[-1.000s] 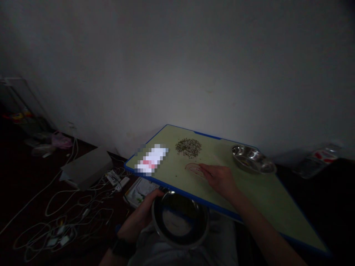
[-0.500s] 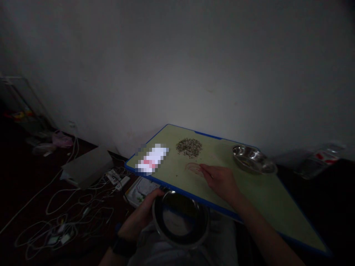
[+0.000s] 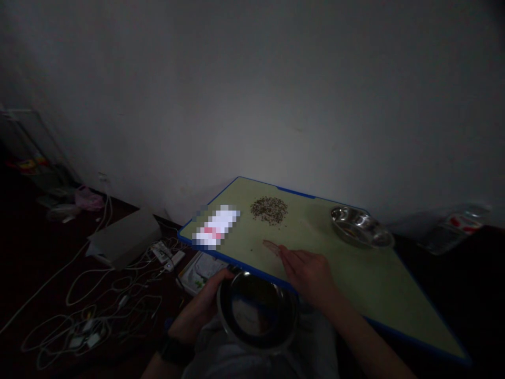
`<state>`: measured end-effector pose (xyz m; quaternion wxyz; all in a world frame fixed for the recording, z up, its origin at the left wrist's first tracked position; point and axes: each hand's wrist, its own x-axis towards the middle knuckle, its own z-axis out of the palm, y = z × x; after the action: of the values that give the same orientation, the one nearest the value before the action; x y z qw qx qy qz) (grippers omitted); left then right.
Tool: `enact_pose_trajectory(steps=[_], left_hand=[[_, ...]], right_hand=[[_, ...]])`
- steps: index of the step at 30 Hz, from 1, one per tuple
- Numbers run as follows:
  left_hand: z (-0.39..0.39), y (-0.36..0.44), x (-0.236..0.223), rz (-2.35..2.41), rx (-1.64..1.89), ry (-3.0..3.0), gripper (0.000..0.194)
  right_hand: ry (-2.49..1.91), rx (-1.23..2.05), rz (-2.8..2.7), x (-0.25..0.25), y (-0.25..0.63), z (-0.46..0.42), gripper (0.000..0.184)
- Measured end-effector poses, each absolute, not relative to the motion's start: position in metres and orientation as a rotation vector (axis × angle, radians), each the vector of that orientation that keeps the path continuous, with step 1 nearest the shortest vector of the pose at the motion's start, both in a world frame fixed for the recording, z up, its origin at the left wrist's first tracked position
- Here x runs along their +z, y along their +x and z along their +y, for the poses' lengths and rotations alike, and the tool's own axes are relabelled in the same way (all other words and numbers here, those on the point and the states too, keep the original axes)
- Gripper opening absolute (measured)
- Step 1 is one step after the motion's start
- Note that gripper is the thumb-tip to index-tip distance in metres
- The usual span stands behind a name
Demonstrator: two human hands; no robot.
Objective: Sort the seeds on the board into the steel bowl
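Observation:
My right hand pinches a thin, clear, pinkish piece with a curved edge. It is held low over the pale green tabletop, tilted nearly edge-on; its exact kind is unclear. Beyond it lies a loose pile of small dark and light grains, and a single grain sits apart on the near side. Just below the table's near edge, a shiny metal bowl rests at my lap. My left hand grips its left rim, with most of the fingers hidden behind it.
On the table's right stands another metal bowl. A lit, blurred-out phone-like screen lies at the left. White cables, a grey box and a white tray are on the floor. The wall borders the far side.
My right hand has come closer to the table's near edge with the clear piece, which has turned from flatter to more edge-on. My left hand and its bowl have stayed put.

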<state>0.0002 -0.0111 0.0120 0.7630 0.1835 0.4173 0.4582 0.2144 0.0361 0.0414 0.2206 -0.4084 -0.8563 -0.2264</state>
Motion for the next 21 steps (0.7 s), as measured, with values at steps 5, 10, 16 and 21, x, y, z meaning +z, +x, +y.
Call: enact_pose_trajectory(steps=[5, 10, 16, 21], left_hand=[[-0.011, -0.002, 0.014, 0.882, 0.983, 0.369, 0.014], [-0.013, 0.001, 0.025, 0.899, 0.993, 0.391, 0.012], [-0.013, 0.001, 0.022, 0.873, 0.988, 0.343, 0.011], [-0.009, -0.008, 0.011, 0.956, 0.978, 0.372, 0.010]], right_hand=[[-1.172, -0.672, -2.368, 0.043, 0.216, 0.042, 0.025], [-1.227, -0.679, -2.328, 0.039, 0.222, 0.050, 0.024], [-1.212, -0.657, -2.300, 0.037, 0.222, 0.052, 0.023], [-1.237, -0.622, -2.339, 0.042, 0.220, 0.053, 0.024]])
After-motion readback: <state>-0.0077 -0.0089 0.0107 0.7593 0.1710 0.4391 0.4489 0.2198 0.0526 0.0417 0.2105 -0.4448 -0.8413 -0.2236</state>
